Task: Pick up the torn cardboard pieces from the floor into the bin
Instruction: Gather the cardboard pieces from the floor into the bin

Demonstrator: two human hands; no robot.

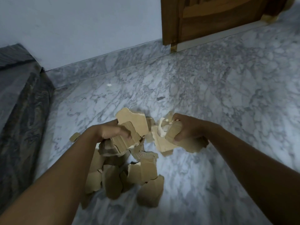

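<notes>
- Left hand has its fingers clamped on several torn tan cardboard pieces.
- Right hand grips another torn handful.
- More brown scraps lie on the grey marble floor below.

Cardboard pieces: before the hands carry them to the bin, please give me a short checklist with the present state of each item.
1. Left hand closed on cardboard pieces: ok.
2. Right hand closed on its bundle: ok.
3. Floor free of pieces: not ok, a pile and a small scrap remain.
4. Bin in view: not ok, none visible.
5. Held pieces secure against dropping: cannot tell.
</notes>
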